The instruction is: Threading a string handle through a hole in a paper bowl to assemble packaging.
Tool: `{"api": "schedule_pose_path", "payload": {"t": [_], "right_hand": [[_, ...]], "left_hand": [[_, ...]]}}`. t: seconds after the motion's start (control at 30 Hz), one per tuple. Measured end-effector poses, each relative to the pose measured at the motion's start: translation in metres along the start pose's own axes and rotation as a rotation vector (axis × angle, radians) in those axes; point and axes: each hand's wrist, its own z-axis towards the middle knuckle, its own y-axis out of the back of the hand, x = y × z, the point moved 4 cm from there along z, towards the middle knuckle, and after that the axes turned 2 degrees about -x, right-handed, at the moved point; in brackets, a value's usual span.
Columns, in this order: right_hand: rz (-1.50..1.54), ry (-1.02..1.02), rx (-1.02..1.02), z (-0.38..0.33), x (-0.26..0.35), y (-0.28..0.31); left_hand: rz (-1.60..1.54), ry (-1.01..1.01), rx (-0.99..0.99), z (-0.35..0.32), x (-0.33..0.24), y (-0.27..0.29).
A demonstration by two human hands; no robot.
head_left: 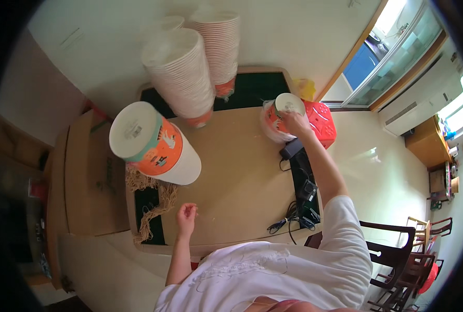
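My right hand reaches to the far right of the table and grips a paper bucket with an orange and green print, its pale round base facing up. Clear plastic lies around that bucket. Near the table's front left, my left hand hangs with its fingers curled together, and no object shows in them. At the left stands a tall upside-down stack of paper buckets with the same print. Behind it are more stacks of white paper buckets wrapped in clear plastic.
The table has a brown top with dark green edges. Tan strings lie along its left side. Black adapters and cables lie at the right edge, near a red stool. A cardboard box stands left; a dark chair stands right.
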Motion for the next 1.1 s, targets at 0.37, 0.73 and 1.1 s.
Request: {"api": "schedule_pose_path", "payload": {"t": [0.37, 0.73, 1.1], "right_hand": [[-0.117, -0.106, 0.064, -0.003, 0.025, -0.021], [0.703, 0.407, -0.189, -0.011, 0.271, 0.074], [1.371, 0.421, 0.005, 0.008, 0.333, 0.077]], "left_hand": [[0.066, -0.239, -0.177, 0.007, -0.068, 0.038], [-0.034, -0.572, -0.362, 0.056, -0.190, 0.092], [0.102, -0.685, -0.141, 0.082, -0.240, 0.078]]}}
